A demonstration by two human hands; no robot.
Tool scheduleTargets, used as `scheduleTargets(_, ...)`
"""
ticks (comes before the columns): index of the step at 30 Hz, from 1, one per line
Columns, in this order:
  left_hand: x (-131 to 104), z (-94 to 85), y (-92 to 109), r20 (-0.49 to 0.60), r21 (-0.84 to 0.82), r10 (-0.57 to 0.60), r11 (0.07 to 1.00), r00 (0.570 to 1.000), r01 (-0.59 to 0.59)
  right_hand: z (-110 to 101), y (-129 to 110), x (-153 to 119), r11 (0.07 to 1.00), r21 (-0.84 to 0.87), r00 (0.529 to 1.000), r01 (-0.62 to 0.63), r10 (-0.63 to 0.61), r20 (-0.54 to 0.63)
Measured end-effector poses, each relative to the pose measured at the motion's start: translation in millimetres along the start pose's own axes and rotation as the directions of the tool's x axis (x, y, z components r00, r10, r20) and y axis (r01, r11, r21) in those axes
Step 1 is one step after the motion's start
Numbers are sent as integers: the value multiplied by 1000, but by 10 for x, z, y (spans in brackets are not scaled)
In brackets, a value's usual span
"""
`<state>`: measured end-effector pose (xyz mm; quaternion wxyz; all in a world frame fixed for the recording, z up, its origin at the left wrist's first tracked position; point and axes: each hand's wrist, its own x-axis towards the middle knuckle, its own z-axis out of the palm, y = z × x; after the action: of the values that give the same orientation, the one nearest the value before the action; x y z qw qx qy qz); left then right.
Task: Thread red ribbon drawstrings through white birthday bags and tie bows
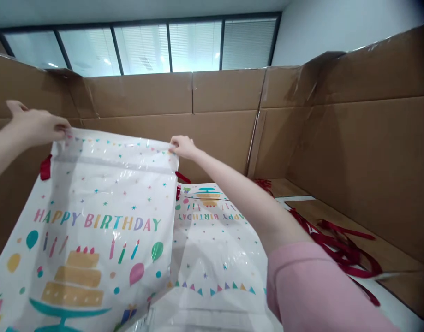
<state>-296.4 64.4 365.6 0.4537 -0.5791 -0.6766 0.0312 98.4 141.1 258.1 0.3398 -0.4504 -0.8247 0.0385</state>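
A white plastic bag (104,193) printed with "HAPPY BIRTHDAY", a tiered cake, candles and balloons is held up at the left. My left hand (42,123) pinches its upper left corner, and my right hand (184,146) pinches the upper right corner. Short red ribbon ends (45,168) stick out at both sides of this bag below the top edge. Behind and to the right lies a second white bag (215,253) with the same print upside down, partly covered by the held bag and my right arm.
Tall cardboard walls (135,99) rise at the back and both sides. Tangled dark red ribbons (346,249) lie at the right on cardboard and a white surface. A row of windows (139,48) shows above the back wall.
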Motion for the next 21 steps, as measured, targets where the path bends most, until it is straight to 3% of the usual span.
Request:
scheduleTargets(2,73,331,208,141,-64,-22,997,990,31,368,173,58,999,12,998,-40,39,51)
scheduleTargets(4,76,682,441,179,-130,21,992,984,2,722,345,119,997,21,993,-72,70,97)
scheduleTargets(7,14,1138,760,193,-199,62,980,979,-23,1204,584,234,991,35,983,-127,121,140)
scheduleTargets(10,-59,1454,1015,165,-234,91,971,982,-51,1600,771,360,984,46,974,-170,161,159)
scheduleTargets(16,-219,1760,1612,50,-350,27,937,998,-8,2113,954,498,973,75,961,-217,199,191)
scheduleTargets(19,-389,1809,2062,91,-496,122,866,988,-61,2237,963,497,973,90,967,-212,195,167)
scheduleTargets(21,-536,1811,2351,147,-571,251,811,957,-125,2256,944,483,976,97,975,-197,185,124)
